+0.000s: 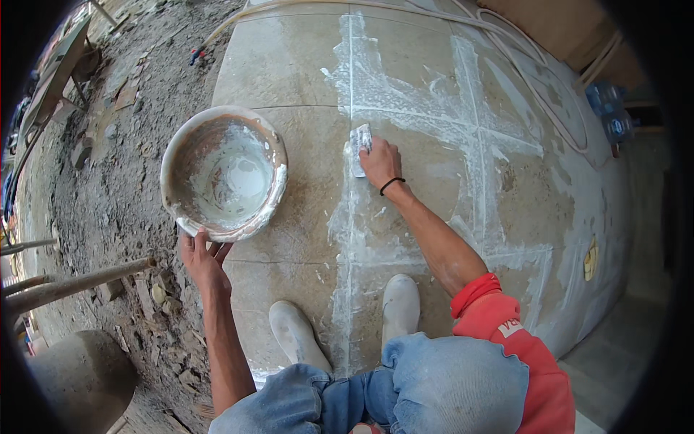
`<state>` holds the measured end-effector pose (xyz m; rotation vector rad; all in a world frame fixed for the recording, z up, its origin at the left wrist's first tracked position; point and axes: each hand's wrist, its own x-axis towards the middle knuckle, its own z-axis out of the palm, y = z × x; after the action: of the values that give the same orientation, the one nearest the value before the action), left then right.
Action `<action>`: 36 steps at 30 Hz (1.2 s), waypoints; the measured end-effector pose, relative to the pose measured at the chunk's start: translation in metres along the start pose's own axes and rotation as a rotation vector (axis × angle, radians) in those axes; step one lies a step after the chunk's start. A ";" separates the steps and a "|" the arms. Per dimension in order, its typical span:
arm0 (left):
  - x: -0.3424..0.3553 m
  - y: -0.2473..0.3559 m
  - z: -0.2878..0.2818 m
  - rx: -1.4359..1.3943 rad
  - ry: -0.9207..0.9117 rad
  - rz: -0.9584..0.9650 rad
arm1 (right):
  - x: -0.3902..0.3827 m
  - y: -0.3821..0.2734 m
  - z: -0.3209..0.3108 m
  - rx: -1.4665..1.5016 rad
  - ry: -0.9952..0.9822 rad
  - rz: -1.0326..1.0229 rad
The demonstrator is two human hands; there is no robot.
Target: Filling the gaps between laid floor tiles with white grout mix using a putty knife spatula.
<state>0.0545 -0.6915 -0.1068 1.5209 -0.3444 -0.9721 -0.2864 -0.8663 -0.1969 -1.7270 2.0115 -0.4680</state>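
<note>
My left hand [205, 262] grips the near rim of a round basin [190, 170], fingers beneath it and thumb on the edge. White paste coats the basin's inside and is smeared along its rim; a pale pool lies at the bottom. In my right hand [382, 160] is a flat, paste-covered spreader [359, 150], held against the tiled floor [303, 181] over a joint line. White grout [481, 155] fills several joints to the right and ahead, with broad smears spread over the tiles beside them.
Rough soil and rubble [134, 137] border the tiles on the left, where a wooden pole [87, 282] juts in. A pale hose [405, 9] runs across the far side. Clear plastic bottles [613, 119] stand at the right; a yellow object [591, 258] lies nearer.
</note>
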 end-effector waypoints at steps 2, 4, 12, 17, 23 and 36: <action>0.002 0.000 -0.007 -0.011 -0.032 -0.011 | 0.001 0.003 -0.002 0.009 -0.032 0.050; 0.004 0.009 -0.019 0.045 -0.022 0.026 | -0.009 -0.024 -0.016 0.126 0.017 -0.013; -0.019 0.043 0.007 0.257 -0.275 0.148 | -0.063 -0.127 -0.071 0.297 -0.045 -0.768; -0.032 0.048 0.055 0.411 -0.334 0.259 | -0.046 -0.137 -0.023 0.051 -0.044 -0.998; -0.036 0.060 0.042 0.875 -0.303 0.379 | -0.019 -0.150 0.053 -0.194 0.142 -1.116; -0.029 0.038 0.034 0.639 -0.288 0.422 | -0.089 -0.162 0.102 0.112 -0.251 -0.436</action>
<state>0.0238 -0.7020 -0.0577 1.7632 -1.2231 -0.7708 -0.0859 -0.8009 -0.1881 -2.0406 1.4109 -0.4627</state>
